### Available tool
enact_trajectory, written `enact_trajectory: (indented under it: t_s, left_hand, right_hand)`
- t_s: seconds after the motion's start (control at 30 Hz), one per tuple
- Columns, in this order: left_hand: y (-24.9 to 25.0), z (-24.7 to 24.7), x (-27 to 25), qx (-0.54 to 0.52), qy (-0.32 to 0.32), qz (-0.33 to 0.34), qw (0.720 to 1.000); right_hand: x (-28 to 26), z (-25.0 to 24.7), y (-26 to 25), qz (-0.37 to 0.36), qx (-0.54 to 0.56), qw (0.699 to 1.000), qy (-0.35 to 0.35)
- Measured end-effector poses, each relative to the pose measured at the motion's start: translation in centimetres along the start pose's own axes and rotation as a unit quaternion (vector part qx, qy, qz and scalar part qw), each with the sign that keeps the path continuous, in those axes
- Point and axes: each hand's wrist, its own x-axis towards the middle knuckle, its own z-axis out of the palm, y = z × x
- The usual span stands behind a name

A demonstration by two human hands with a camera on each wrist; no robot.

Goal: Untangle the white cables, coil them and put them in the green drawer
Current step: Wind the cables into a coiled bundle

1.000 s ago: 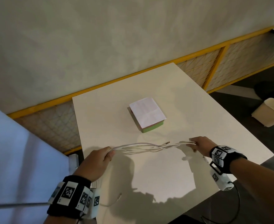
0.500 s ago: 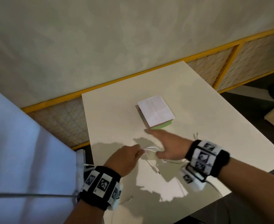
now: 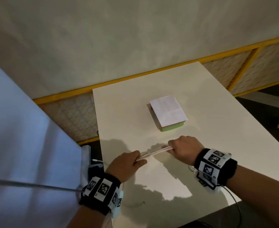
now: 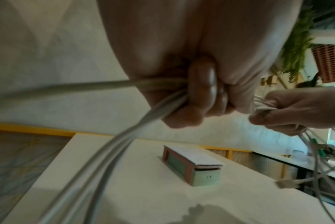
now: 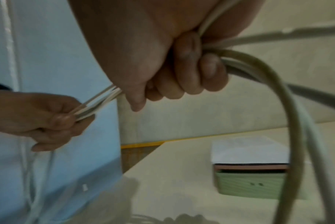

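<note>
White cables (image 3: 153,153) above white table (image 3: 217,129), yellow-framed mesh (image 3: 267,66) behind.

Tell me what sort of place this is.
Probably an indoor workshop or lab space, not a home. A plain white table stands by a bare wall with a yellow-framed mesh barrier. The left wrist view shows another bench cluttered with wires and a hanging plant.
</note>
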Motion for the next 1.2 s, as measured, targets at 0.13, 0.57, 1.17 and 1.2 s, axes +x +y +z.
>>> enact_trajectory:
  t_s: [0.13, 0.57, 1.17, 1.2]
  left_hand:
    - [-2.0, -0.2, 0.4, -0.014, 0.027, -0.011, 0.999]
    - [0.4, 0.0, 2.7, 0.153, 0.022, 0.022, 0.988]
    - [-2.2, 1.6, 0.9, -0.065, 0.055, 0.03, 0.996]
    - [-2.7, 2.0, 0.8, -0.087, 0.061, 0.026, 0.994]
  right_hand:
    - [-0.2, 0.3, 3.7, 0.067, -0.016, 0.998, 0.002]
    - [-1.8, 2.0, 6.4, 0.108, 0.004, 0.991, -0.085]
    - [-1.5, 0.2, 1.4, 0.059, 0.036, 0.997, 0.029]
    - [-1.7, -0.1, 2.1, 0.072, 0.042, 0.996, 0.033]
